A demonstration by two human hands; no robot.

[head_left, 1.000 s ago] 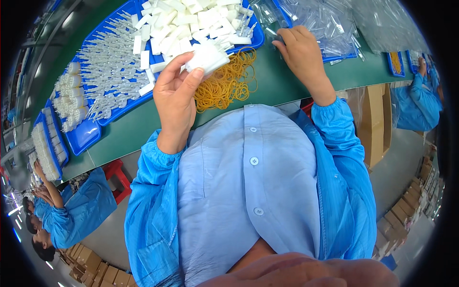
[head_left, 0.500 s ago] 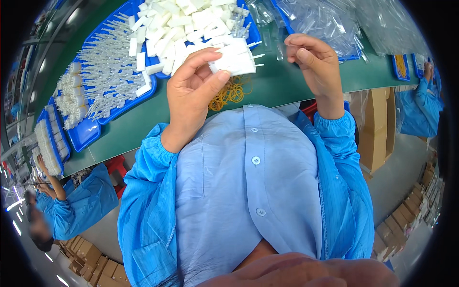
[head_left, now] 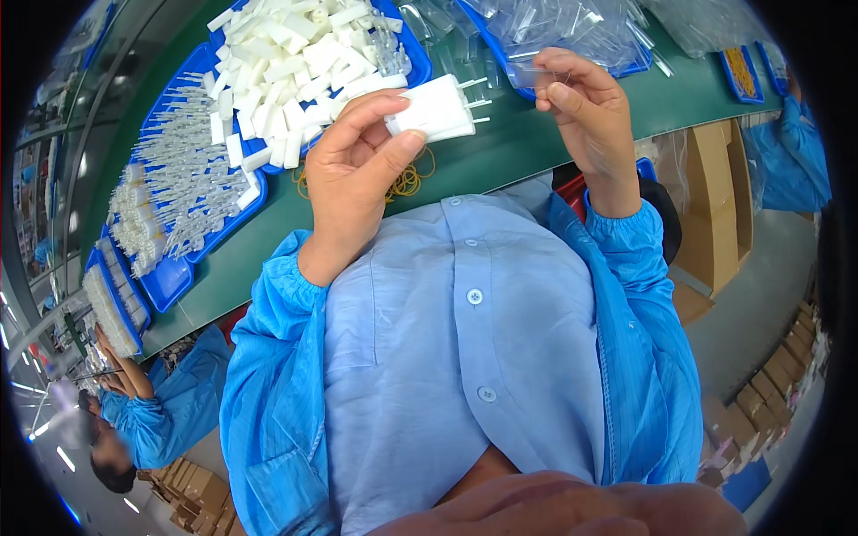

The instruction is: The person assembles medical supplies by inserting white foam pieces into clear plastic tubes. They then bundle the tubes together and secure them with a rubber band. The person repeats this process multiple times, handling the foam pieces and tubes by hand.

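My left hand (head_left: 353, 165) grips a small stack of flat white blocks (head_left: 433, 111) between thumb and fingers. Several thin white rods (head_left: 478, 104) stick out of the stack's right end. To the right, my right hand (head_left: 590, 112) is raised with thumb and fingertips pinched on a small clear plastic piece (head_left: 524, 75), whose exact shape I cannot make out. A gap separates the two hands, both held above the table's near side. Yellow rubber bands (head_left: 411, 181) lie on the table just behind my left hand, which partly hides them.
White blocks (head_left: 295, 67) are heaped in a blue tray at the far left, beside thin rod-like parts (head_left: 188, 156). Clear plastic pieces (head_left: 572, 31) fill another blue tray (head_left: 645, 64). The green table (head_left: 509, 152) ends before my shirt. Co-workers in blue sit at both sides.
My right hand's fingertips now pinch a clear piece not visible there before. The table and trays have shifted left in view. My left hand keeps hold of the white blocks.
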